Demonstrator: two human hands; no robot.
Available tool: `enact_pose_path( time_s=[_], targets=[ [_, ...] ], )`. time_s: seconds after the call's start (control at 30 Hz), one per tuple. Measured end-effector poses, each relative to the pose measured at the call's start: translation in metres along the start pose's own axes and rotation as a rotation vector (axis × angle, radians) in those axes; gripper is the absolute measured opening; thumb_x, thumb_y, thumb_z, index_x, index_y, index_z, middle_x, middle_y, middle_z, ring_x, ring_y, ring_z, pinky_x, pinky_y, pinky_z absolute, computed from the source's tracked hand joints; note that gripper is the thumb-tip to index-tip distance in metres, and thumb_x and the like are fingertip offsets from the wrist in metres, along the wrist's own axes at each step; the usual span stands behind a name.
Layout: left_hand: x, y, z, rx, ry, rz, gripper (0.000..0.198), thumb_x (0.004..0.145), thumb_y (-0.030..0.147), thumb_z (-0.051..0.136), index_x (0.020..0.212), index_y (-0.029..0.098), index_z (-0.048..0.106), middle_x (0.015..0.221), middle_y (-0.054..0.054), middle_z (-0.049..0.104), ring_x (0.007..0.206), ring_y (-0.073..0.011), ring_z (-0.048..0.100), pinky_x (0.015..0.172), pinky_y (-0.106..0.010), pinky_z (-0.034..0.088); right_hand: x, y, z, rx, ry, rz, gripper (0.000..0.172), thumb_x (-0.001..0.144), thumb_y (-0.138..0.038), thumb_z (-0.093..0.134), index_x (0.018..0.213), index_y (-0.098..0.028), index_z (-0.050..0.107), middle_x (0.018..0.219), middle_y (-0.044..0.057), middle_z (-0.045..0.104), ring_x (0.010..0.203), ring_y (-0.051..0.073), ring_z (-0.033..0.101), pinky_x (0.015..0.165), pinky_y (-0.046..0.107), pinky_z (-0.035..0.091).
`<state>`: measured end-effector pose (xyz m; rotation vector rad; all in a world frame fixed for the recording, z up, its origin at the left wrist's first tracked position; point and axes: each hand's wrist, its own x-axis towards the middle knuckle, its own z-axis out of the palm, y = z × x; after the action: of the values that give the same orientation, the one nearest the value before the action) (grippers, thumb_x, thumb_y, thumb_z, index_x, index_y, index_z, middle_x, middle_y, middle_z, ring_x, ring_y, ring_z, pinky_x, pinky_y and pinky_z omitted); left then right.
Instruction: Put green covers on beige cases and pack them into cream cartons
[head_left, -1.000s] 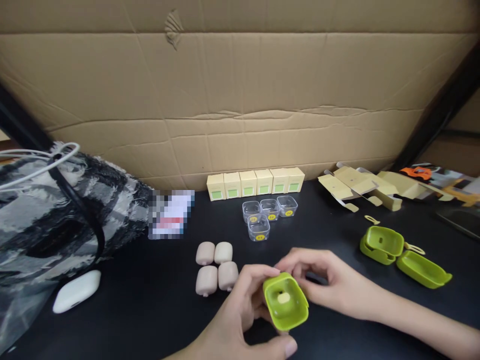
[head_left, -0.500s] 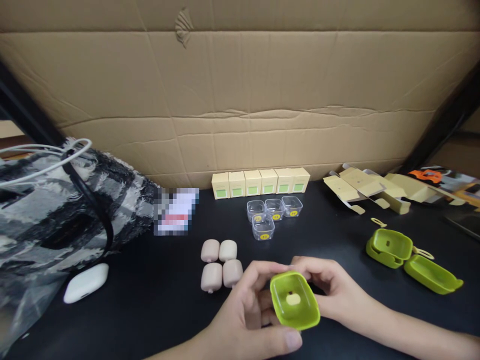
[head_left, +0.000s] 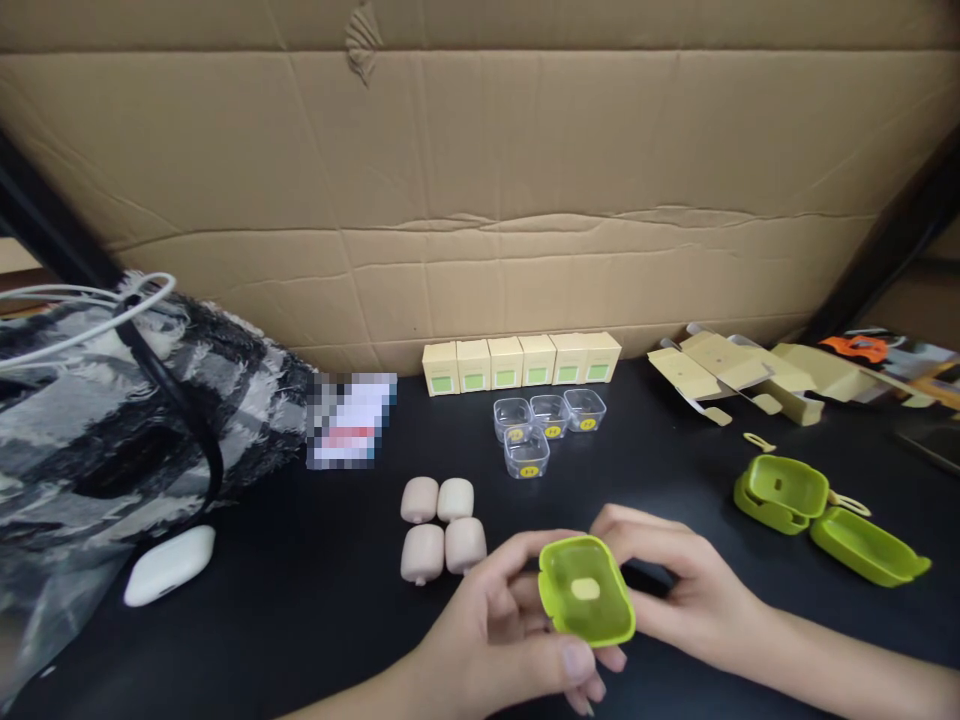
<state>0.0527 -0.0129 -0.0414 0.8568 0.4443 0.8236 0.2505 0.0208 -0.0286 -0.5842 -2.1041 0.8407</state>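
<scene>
Both hands hold one lime-green silicone case shell (head_left: 586, 590) just above the black table, low in the middle of the view. Its hollow side faces me, and a pale oval shows through the hole in its bottom. My left hand (head_left: 499, 640) wraps the shell from the left, thumb along its lower edge. My right hand (head_left: 675, 585) pinches its right and far side. Several beige cases (head_left: 439, 525) lie close to the left of my hands.
More green shells (head_left: 825, 505) lie at the right. Clear plastic cups (head_left: 541, 428) and a row of small yellow boxes (head_left: 521, 361) stand behind, against a cardboard wall. Flat unfolded cartons (head_left: 739, 375) lie back right. A white earbud case (head_left: 169, 565) and a fuzzy bag (head_left: 112, 400) sit left.
The green shell has tipped so that its hollow faces me more squarely, and my left thumb has shifted along its lower edge. The view has moved slightly.
</scene>
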Motion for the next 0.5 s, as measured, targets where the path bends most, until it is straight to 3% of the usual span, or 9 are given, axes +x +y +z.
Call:
enact_pose_path(
  time_s=[0.27,0.5],
  targets=[
    [-0.001,0.007,0.003,-0.024,0.001,-0.06,0.05,0.068,0.018,0.082,0.113,0.02,0.059,0.082,-0.004,0.073,0.071,-0.0115,0.068,0.066,-0.022,0.052,0.007,0.002,-0.008,-0.251,-0.072,-0.184,0.019,0.092,-0.018,0.05,0.073,-0.019,0.047,0.07,0.001,0.058,0.066,0.012,0.053,0.065,0.026,0.043],
    [-0.005,0.009,0.003,-0.037,-0.084,-0.039,0.047,0.07,0.01,0.079,0.112,0.025,0.064,0.092,0.001,0.071,0.075,-0.0079,0.068,0.072,-0.02,0.05,0.004,0.004,-0.011,-0.237,-0.133,-0.281,0.015,0.083,-0.009,0.048,0.075,-0.021,0.043,0.067,-0.001,0.051,0.064,0.012,0.045,0.065,0.028,0.04]
  ],
)
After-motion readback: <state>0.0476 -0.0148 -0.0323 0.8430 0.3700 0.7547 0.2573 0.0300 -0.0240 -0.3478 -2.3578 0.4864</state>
